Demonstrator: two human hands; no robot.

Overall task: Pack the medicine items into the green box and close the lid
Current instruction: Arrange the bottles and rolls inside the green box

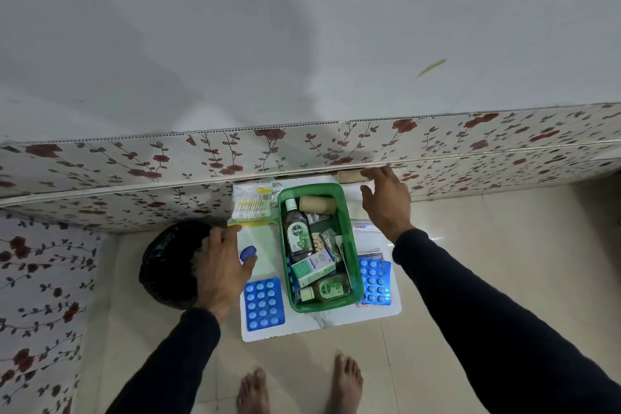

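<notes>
The green box (355,265) stands without a lid on a small white table (322,326). Inside lie a Dettol bottle (297,235), a brown roll (318,204), a green-and-white carton (312,266) and a smaller bottle (325,289). A blue blister pack (264,303) lies left of the box, another (375,282) to its right beside a flat packet (367,228). A cotton-bud pack (253,208) sits at the back left. My left hand (220,270) hovers open beside a small blue object (248,253). My right hand (386,202) hangs open above the table's back right corner.
A black bin-like object (169,265) stands on the floor to the left of the table. A floral-patterned panel (134,175) runs behind the table, against a grey wall. My bare feet (299,386) rest on the tiled floor below the table.
</notes>
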